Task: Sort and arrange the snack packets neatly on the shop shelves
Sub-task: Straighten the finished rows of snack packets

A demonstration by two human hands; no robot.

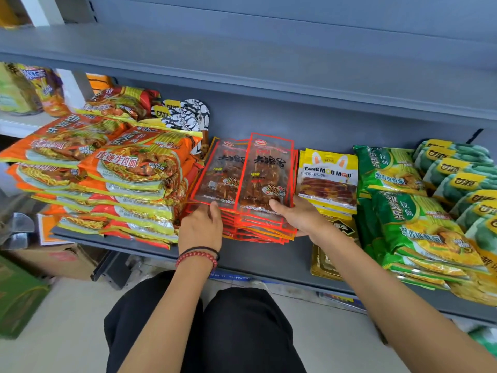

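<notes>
A stack of clear, red-edged snack packets (243,170) lies in the middle of the grey shelf (269,262). My left hand (200,227) grips the stack's front left corner, thumb on top. At the front right corner, my right hand (298,215) holds the same stack, with its thumb on the top packet and fingers under the edge. The top two packets lie side by side, tilted up toward the back. Yellow rabbit-ear packets (328,179) sit just right of the stack, partly behind my right hand.
Orange noodle packs (129,181) are piled high on the left, close to my left hand. Green noodle packs (411,219) and green-white packets (462,173) fill the right. Gold packets (326,262) lie under my right forearm. Cardboard boxes (53,259) stand on the floor at left.
</notes>
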